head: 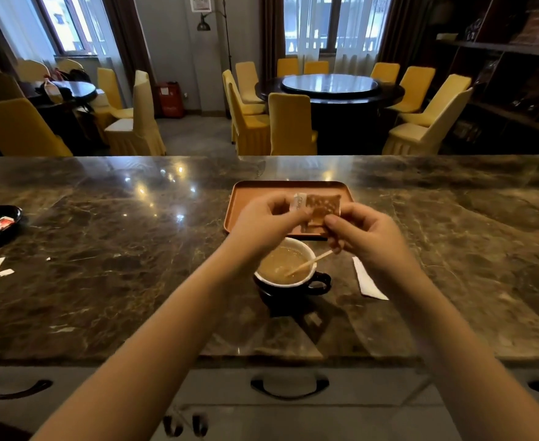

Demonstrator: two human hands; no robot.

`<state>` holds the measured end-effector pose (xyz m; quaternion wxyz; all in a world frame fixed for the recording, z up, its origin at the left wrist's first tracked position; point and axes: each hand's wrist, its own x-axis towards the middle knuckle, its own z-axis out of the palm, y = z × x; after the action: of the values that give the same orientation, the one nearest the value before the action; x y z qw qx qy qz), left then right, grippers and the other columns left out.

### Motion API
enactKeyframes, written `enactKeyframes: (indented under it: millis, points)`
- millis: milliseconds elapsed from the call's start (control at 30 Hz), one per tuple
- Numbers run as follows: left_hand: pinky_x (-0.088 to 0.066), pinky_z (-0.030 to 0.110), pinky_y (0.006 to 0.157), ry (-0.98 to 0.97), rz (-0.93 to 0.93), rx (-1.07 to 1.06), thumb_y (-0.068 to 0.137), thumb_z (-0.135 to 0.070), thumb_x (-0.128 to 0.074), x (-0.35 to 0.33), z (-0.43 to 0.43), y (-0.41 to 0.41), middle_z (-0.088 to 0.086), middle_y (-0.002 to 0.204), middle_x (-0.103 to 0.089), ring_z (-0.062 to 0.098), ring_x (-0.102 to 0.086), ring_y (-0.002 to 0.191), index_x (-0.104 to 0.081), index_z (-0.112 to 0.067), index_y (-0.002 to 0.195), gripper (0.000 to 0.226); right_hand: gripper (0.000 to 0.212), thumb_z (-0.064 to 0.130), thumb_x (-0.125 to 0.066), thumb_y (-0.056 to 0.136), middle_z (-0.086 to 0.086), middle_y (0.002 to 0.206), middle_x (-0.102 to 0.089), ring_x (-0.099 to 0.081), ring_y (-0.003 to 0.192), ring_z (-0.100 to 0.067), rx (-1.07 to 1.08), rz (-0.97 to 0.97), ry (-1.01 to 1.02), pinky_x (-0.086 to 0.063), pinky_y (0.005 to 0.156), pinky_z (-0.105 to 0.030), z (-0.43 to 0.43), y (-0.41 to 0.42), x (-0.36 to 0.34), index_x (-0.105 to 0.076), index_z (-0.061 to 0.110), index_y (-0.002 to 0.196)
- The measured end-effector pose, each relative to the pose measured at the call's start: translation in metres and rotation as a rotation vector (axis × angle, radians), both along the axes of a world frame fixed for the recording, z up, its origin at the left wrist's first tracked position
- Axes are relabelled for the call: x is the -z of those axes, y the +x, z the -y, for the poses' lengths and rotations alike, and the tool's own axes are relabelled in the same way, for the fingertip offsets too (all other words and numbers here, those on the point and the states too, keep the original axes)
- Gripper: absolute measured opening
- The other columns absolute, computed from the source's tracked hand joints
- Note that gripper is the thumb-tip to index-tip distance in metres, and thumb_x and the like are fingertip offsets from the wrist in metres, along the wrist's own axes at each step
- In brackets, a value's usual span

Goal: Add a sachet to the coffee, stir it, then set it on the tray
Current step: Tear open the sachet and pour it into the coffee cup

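Tabletop (102, 281): dark marble, carrying everything.
Tray (245, 198): orange, lying near the far edge, just beyond the cup.
Cup (288, 289): black, sitting mid-tabletop, holding milky coffee (277, 264) with a stirrer (309, 264) leaning on its rim.
Left hand (261, 221): its grip is pinching the sachet's top corner.
Right hand (366, 237): its grip is pinching the sachet's lower edge.
Sachet (322, 206): brown, hanging above the cup between both hands.

orange tray (245, 198), blk cup (280, 292), brown sachet (323, 206)
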<state>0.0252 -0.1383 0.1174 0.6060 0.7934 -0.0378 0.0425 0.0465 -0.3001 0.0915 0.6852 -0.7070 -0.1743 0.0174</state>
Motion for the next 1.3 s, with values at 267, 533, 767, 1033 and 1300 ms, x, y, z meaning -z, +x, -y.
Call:
enactKeyframes:
  millis: [267, 533, 767, 1033, 1300]
  points:
    - [-0.044, 0.008, 0.053, 0.142, -0.039, -0.024, 0.086, -0.023, -0.061, 0.007, -0.02, 0.05, -0.006, 0.075, -0.065, -0.005, -0.057, 0.06, -0.065, -0.016, 0.089, 0.009, 0.012, 0.011, -0.06, 0.084, -0.005, 0.073, -0.067, -0.058, 0.059, -0.011, -0.118, -0.057, -0.206, -0.049, 0.051, -0.015, -0.006, 0.063, -0.005, -0.066, 0.005, 0.092]
    - [-0.043, 0.003, 0.054, 0.093, -0.054, -0.047, 0.083, -0.017, -0.064, 0.041, -0.032, 0.072, -0.009, 0.076, -0.067, -0.009, -0.062, 0.061, -0.067, -0.015, 0.09, 0.008, 0.008, 0.014, -0.063, 0.081, 0.003, 0.068, -0.07, -0.062, 0.065, -0.01, -0.198, -0.15, -0.276, -0.05, 0.055, -0.015, -0.01, 0.102, 0.017, -0.068, 0.01, 0.086]
    - [-0.055, 0.016, 0.071, 0.081, -0.092, -0.015, 0.079, -0.017, -0.068, 0.058, -0.046, 0.074, -0.001, 0.084, -0.074, 0.007, -0.07, 0.077, -0.07, -0.013, 0.091, 0.013, 0.017, 0.024, -0.064, 0.07, 0.004, 0.07, -0.072, -0.061, 0.072, -0.018, -0.262, -0.205, -0.148, -0.048, 0.058, -0.018, -0.02, 0.103, 0.039, -0.068, 0.012, 0.082]
    - [-0.052, 0.012, 0.062, 0.184, -0.059, 0.044, 0.078, -0.021, -0.067, 0.061, -0.05, 0.073, 0.003, 0.079, -0.073, 0.008, -0.068, 0.069, -0.071, -0.012, 0.085, 0.012, 0.012, 0.02, -0.065, 0.076, 0.001, 0.074, -0.074, -0.066, 0.065, -0.007, -0.199, -0.045, -0.261, -0.052, 0.058, -0.013, -0.024, 0.098, 0.04, -0.069, 0.012, 0.083]
    - [-0.054, 0.038, 0.074, 0.279, -0.031, 0.057, 0.077, -0.027, -0.067, 0.059, -0.05, 0.069, 0.009, 0.081, -0.073, 0.025, -0.067, 0.077, -0.071, -0.01, 0.083, 0.019, 0.009, 0.022, -0.064, 0.076, 0.004, 0.085, -0.071, -0.067, 0.069, -0.011, -0.174, 0.113, -0.351, -0.052, 0.059, -0.013, -0.028, 0.092, 0.038, -0.068, 0.016, 0.081]
